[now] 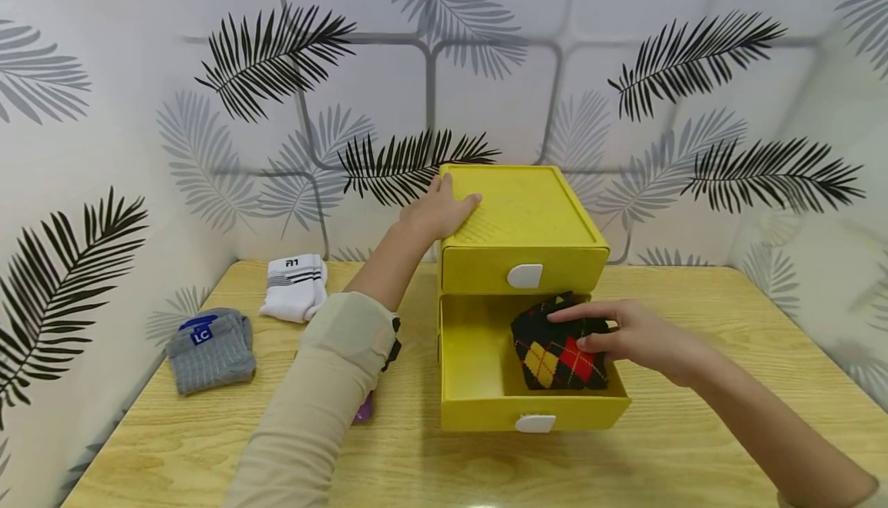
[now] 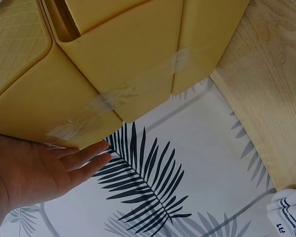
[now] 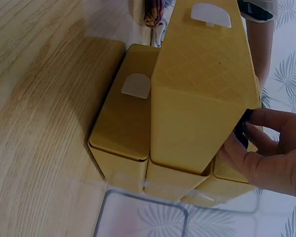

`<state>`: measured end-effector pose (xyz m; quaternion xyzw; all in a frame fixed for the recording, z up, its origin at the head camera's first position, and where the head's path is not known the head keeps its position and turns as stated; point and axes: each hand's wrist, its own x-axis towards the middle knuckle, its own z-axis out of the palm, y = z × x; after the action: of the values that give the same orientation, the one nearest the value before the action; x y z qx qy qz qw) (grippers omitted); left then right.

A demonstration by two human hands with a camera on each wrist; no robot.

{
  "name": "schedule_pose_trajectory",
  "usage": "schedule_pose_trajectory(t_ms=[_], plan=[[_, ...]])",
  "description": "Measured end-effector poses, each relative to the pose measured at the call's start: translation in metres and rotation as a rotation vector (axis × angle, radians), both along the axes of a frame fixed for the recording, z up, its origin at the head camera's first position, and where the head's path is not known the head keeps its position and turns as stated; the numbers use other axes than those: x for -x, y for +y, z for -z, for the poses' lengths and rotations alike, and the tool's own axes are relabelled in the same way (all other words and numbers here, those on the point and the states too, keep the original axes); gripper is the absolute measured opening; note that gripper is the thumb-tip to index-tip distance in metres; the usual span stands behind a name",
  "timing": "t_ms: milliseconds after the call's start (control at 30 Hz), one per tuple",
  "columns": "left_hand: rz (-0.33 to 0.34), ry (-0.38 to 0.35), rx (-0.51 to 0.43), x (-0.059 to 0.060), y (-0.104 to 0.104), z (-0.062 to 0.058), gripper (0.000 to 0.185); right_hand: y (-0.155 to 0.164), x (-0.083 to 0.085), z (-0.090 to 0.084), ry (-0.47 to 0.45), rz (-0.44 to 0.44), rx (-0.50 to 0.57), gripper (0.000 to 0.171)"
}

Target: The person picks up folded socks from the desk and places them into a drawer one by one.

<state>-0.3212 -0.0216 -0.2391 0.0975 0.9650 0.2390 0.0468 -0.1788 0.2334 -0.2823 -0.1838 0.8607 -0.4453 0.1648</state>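
A yellow drawer unit (image 1: 523, 203) stands on the table, its middle drawer (image 1: 479, 354) pulled out. My left hand (image 1: 438, 209) rests on the unit's top left edge, thumb on top and fingers down the side; in the left wrist view its fingers (image 2: 86, 160) are nearly straight. A folded argyle sock (image 1: 544, 361), black with red and yellow diamonds, sits at the right of the pulled-out drawer. My right hand (image 1: 627, 334) pinches its upper right part between thumb and fingers. In the right wrist view only a dark bit of the sock (image 3: 241, 129) shows past the drawer wall.
To the left lie a folded white sock (image 1: 294, 288) with black stripes and a folded grey sock (image 1: 211, 354) with a blue label. Something purple (image 1: 363, 410) is mostly hidden behind the left forearm. A leaf-patterned wall (image 1: 375, 92) stands behind the wooden table (image 1: 694, 446).
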Motion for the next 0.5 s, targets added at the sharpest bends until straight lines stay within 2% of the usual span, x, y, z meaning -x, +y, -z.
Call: schedule_pose_trajectory(t_ms=[267, 500], plan=[[0.000, -0.006, -0.004, 0.001, 0.001, 0.000, 0.075, -0.022, 0.001, 0.012, 0.358, -0.070, -0.283, 0.035], [0.000, -0.003, -0.004, 0.001, 0.000, 0.001, 0.075, -0.036, -0.005, 0.020, 0.538, -0.022, -0.447, 0.034]])
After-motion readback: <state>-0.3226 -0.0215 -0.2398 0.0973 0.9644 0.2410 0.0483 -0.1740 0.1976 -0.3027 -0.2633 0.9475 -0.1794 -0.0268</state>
